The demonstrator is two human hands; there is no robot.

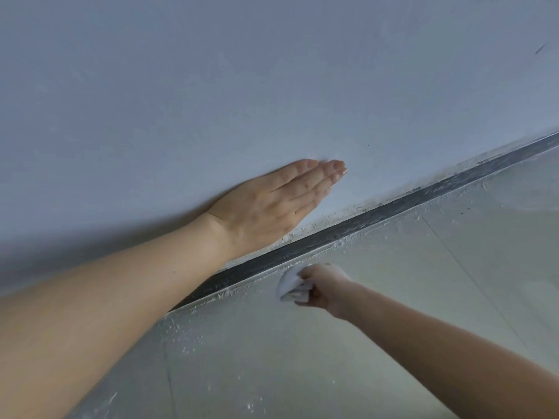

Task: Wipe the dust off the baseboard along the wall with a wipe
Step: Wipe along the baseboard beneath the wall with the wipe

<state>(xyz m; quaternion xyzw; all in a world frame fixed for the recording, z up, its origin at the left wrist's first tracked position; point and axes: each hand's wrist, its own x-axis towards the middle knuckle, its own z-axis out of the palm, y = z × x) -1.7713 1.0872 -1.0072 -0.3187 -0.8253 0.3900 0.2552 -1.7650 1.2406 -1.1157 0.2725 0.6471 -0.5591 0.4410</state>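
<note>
Head view. Left hand (272, 204): laid flat on the wall (211, 86), fingers straight and together, just above the baseboard (378, 213). Right hand (323, 285): curled round a crumpled white wipe (292, 282), held at the dark baseboard's dusty lower edge, by the floor (393, 297).

Glossy grey floor tiles (378, 343); white crumbs (222, 295) scattered along edge.

matt wall (211, 86), glossy floor (393, 297), dusty baseboard (378, 214)
</note>
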